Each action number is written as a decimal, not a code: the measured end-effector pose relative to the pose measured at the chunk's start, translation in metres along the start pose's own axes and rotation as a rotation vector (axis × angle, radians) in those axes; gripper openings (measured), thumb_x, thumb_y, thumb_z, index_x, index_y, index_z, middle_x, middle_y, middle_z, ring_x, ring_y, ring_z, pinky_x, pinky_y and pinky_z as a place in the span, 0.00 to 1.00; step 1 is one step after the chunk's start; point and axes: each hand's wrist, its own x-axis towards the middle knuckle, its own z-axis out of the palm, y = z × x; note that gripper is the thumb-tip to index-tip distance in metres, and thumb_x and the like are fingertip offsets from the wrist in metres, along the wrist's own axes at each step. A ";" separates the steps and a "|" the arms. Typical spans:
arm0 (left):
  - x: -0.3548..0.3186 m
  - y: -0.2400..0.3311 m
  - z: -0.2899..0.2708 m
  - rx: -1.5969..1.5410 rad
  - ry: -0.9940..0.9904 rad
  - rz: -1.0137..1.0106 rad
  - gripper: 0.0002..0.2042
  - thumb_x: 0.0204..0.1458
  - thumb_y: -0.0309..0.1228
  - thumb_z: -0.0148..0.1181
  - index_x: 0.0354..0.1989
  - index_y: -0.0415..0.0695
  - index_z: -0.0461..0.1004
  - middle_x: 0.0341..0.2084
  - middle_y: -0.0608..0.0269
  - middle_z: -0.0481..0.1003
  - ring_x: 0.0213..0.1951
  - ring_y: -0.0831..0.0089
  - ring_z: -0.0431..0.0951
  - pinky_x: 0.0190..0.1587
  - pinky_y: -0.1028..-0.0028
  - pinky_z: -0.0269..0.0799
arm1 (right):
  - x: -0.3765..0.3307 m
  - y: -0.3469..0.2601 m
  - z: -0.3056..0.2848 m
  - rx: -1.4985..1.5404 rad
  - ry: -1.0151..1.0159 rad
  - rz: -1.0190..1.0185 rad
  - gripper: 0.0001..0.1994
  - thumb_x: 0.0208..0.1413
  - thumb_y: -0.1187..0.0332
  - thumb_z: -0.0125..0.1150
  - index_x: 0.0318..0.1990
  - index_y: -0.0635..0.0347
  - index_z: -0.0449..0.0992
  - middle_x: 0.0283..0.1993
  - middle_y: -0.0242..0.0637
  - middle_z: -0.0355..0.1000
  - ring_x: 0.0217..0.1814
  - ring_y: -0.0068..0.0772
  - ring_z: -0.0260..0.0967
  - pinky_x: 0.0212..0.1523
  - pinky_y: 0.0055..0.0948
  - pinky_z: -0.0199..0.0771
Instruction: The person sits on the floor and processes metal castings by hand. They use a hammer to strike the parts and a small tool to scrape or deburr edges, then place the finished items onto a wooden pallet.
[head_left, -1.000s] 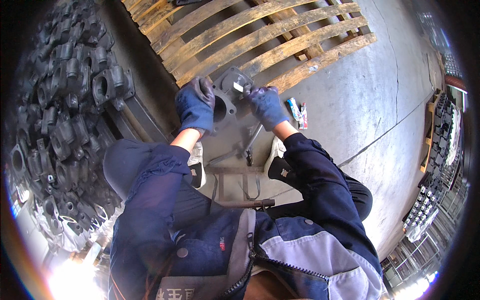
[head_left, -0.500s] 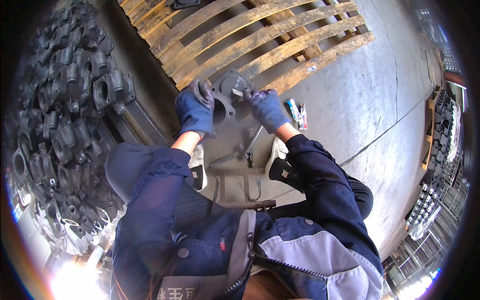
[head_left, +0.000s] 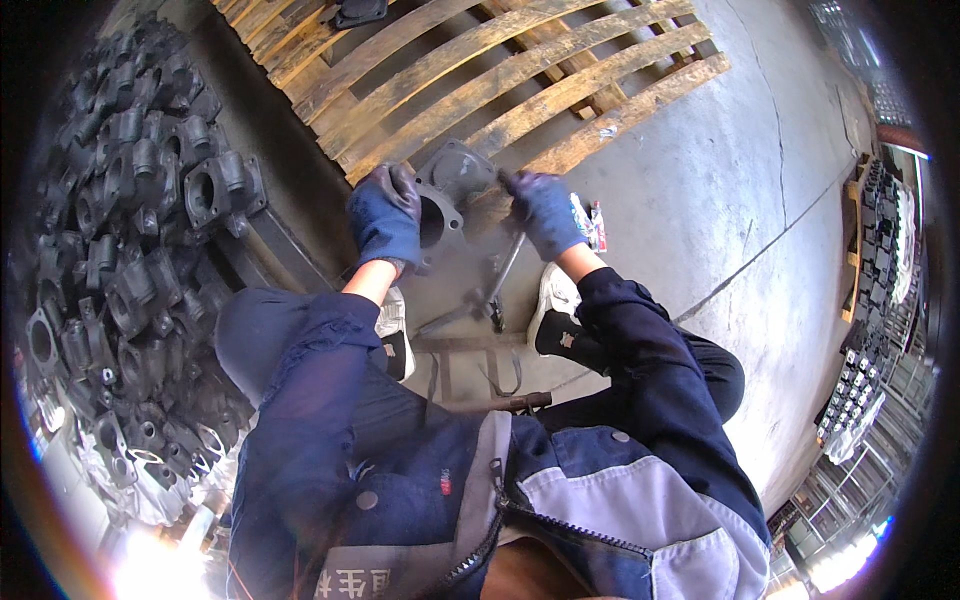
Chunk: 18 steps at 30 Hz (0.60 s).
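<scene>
My left hand [head_left: 385,215], in a dark blue glove, is closed on the edge of a dark grey metal casting [head_left: 458,168]. The casting has a flange with a large round opening and bolt holes, and it is held tilted above the floor. To its right, my right hand [head_left: 548,215], gloved as well, is closed with its fingertips pointing at the casting, a small gap between them. What those fingers hold is hidden. Below that hand a thin metal rod [head_left: 508,268] slants down toward the floor between my shoes; whether it touches the hand I cannot tell.
A slatted wooden pallet [head_left: 500,85] lies ahead, with a dark part [head_left: 360,12] on it. Many similar castings [head_left: 130,250] are heaped at my left. Small coloured packets or tubes [head_left: 598,225] lie right of my right hand. Stacked black parts [head_left: 885,220] stand far right.
My right hand has drawn back slightly rightward from the casting. The light, blade-like piece that showed at its fingertips is no longer visible. My left hand keeps its hold.
</scene>
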 end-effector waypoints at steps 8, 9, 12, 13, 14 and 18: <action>0.013 -0.022 -0.028 -0.349 -0.453 0.074 0.20 0.61 0.46 0.45 0.41 0.41 0.76 0.37 0.44 0.77 0.45 0.49 0.76 0.47 0.63 0.70 | 0.021 0.057 0.026 -0.011 0.303 0.525 0.17 0.47 0.71 0.55 0.48 0.48 0.74 0.37 0.44 0.74 0.38 0.50 0.74 0.37 0.45 0.71; 0.019 -0.023 -0.033 -0.362 -0.489 -0.004 0.20 0.61 0.46 0.45 0.42 0.41 0.76 0.37 0.44 0.77 0.44 0.50 0.76 0.47 0.63 0.70 | 0.025 0.064 0.027 0.056 0.298 0.532 0.15 0.46 0.71 0.56 0.44 0.47 0.74 0.37 0.43 0.75 0.39 0.49 0.74 0.37 0.45 0.72; 0.040 -0.070 -0.008 -0.312 -0.414 -0.223 0.19 0.59 0.45 0.48 0.44 0.42 0.76 0.37 0.45 0.78 0.42 0.51 0.78 0.44 0.64 0.72 | 0.036 0.048 0.020 0.117 0.345 0.438 0.07 0.44 0.67 0.58 0.33 0.48 0.75 0.31 0.42 0.75 0.38 0.48 0.75 0.36 0.44 0.73; 0.046 -0.071 -0.007 -0.241 -0.395 -0.203 0.19 0.58 0.45 0.50 0.44 0.42 0.76 0.37 0.46 0.78 0.42 0.51 0.78 0.44 0.64 0.72 | 0.037 0.042 0.017 0.085 0.360 0.403 0.05 0.44 0.67 0.57 0.31 0.49 0.75 0.31 0.42 0.75 0.37 0.48 0.75 0.36 0.45 0.73; 0.053 -0.070 -0.005 -0.169 -0.376 -0.181 0.19 0.57 0.45 0.51 0.43 0.42 0.76 0.36 0.46 0.78 0.41 0.51 0.79 0.43 0.64 0.72 | 0.037 0.040 0.017 0.054 0.374 0.368 0.04 0.43 0.66 0.57 0.29 0.49 0.75 0.31 0.42 0.75 0.36 0.49 0.75 0.36 0.45 0.73; 0.082 -0.062 0.014 -0.038 -0.670 -0.058 0.18 0.52 0.42 0.60 0.43 0.40 0.78 0.34 0.48 0.79 0.37 0.62 0.79 0.42 0.68 0.73 | 0.042 0.050 0.013 -0.117 0.384 0.493 0.08 0.43 0.66 0.57 0.32 0.47 0.78 0.35 0.38 0.74 0.43 0.47 0.71 0.43 0.49 0.68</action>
